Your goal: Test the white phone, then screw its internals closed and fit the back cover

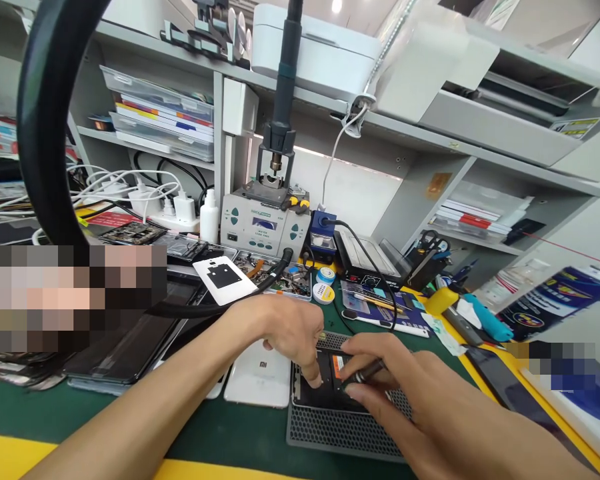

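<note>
Bright, even light — strip lamp (325, 157) under the shelf glares; soft shadows, strong fisheye bending at edges, two pixelated patches.

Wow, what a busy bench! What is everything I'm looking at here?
opened phone: one, black inside, on the grey perforated pad under both hands
white phone back cover: one, left of the pad
dark phones: several, stacked at the left
soldering station: one, grey, centre back, its handpiece upright above it
white bottle: one, left of the station
solder reels: two, behind the pad
chargers and cables: several, white, back left
printers: two, white, on the top shelf
green mat: one, covers the bench
left hand: fingertips pressing on the opened phone
right hand: holds a thin dark tool to the phone
</note>
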`<state>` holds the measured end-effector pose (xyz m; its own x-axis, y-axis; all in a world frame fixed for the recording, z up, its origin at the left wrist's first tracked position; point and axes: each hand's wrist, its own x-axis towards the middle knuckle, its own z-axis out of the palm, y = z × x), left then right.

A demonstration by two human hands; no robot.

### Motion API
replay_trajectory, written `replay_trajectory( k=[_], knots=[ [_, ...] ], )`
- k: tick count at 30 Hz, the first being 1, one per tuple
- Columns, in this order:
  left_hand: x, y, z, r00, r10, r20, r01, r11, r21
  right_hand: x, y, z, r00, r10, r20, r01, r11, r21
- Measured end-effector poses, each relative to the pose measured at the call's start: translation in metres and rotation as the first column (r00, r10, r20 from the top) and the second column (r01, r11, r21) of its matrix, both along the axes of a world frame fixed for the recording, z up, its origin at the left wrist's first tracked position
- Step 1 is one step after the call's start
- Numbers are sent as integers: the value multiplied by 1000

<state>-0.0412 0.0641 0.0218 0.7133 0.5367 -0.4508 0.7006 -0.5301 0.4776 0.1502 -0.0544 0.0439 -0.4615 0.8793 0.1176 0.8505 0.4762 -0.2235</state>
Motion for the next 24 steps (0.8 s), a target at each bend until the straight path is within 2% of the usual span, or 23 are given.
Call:
replay_trajectory(
  k=[2,8,11,13,15,16,18,20,22,24],
  knots=[
    [0,0,0,1000,0,6,0,1000,-6,-2,0,1,999,-14,32,13,1000,11],
    [-1,0,1,1000,-6,5,6,1000,-20,-9,0,6,1000,25,11,-24,996,-86],
    [0,-1,2,1000,1,0,-1,1000,-21,-10,-5,2,998,14,-58,-18,997,-69],
    [-1,-2,3,1000,9,1,-9,1000,-19,-7,-5,-2,988,5,-156,-22,994,-106],
    [-2,-2,4,1000,19,-1,-19,1000,-17,3,0,-5,944,-55,-327,2,987,-159],
    [-3,-2,4,1000,23,2,-23,1000,-14,9,5,-5,896,-93,-434,15,984,-180],
    [-5,1,3,999,28,29,-28,1000,7,23,17,-8,743,-146,-654,81,988,-129],
    [-6,4,1,995,44,87,-50,996,72,36,30,-14,635,-151,-757,139,987,-80],
    [-5,7,-3,985,69,158,-98,977,187,46,41,-23,624,-159,-765,156,985,-78],
    [1,8,-7,973,80,215,-147,937,316,52,48,-34,663,-161,-731,166,984,-67]
  ],
)
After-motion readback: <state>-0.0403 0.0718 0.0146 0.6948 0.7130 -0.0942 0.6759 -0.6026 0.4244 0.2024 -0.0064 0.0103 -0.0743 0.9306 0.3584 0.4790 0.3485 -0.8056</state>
